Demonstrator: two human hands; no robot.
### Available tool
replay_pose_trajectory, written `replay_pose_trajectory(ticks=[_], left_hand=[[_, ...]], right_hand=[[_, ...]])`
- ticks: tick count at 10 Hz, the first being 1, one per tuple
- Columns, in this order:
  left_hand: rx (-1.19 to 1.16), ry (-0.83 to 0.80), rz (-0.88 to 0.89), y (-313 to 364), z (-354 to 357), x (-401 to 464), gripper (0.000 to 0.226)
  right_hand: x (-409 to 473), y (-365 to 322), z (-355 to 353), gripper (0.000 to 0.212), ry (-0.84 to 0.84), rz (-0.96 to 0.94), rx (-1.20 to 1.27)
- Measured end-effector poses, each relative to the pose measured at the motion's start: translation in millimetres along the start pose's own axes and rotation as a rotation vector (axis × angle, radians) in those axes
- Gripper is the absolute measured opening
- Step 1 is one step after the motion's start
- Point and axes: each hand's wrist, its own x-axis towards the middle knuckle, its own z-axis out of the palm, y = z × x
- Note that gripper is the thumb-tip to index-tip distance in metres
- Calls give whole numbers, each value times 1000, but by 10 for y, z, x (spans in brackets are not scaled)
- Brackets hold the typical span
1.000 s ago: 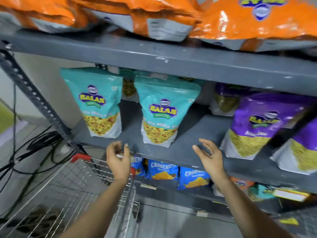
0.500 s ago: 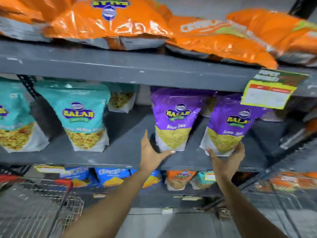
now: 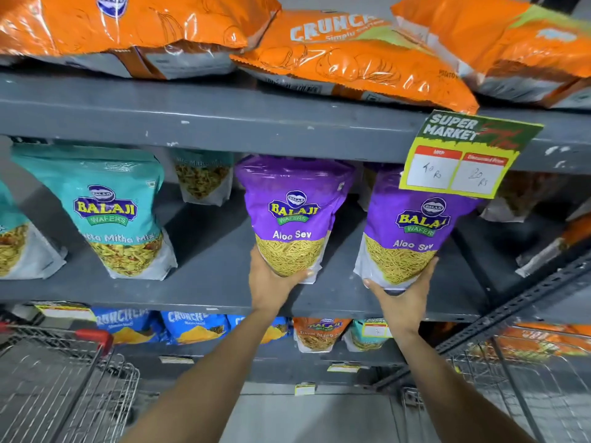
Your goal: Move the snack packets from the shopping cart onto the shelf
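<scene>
Glossy plastic packets [image 3: 292, 215], matt painted metal shelf [image 3: 204, 123]

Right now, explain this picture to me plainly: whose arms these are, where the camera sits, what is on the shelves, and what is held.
The single view comes from a camera worn on a person's head, looking forward and down, so the two bare arms are that person's own. The left hand cups the base of one purple Aloo Sev packet; the right hand cups a second purple packet. Both stand upright on the grey middle shelf, beside a teal packet. Orange bags lie above. A wire shopping cart is at lower left.
</scene>
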Motion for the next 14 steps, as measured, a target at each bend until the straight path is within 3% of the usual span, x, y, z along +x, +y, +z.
replay_pose_trajectory(ticks=[3, 10, 13, 14], left_hand=[[43, 31, 1, -43, -298, -38, 111], [24, 21, 34, -68, -273, -17, 119], [64, -69, 43, -92, -399, 41, 117], [28, -81, 32, -130, -430, 12, 128]], right_hand=[[-10, -40, -25, 139, 1, 6, 17], [-61, -38, -23, 136, -1, 17, 54], [-102, -16, -108, 138, -33, 20, 68], [-228, -74, -156, 137, -4, 44, 130]])
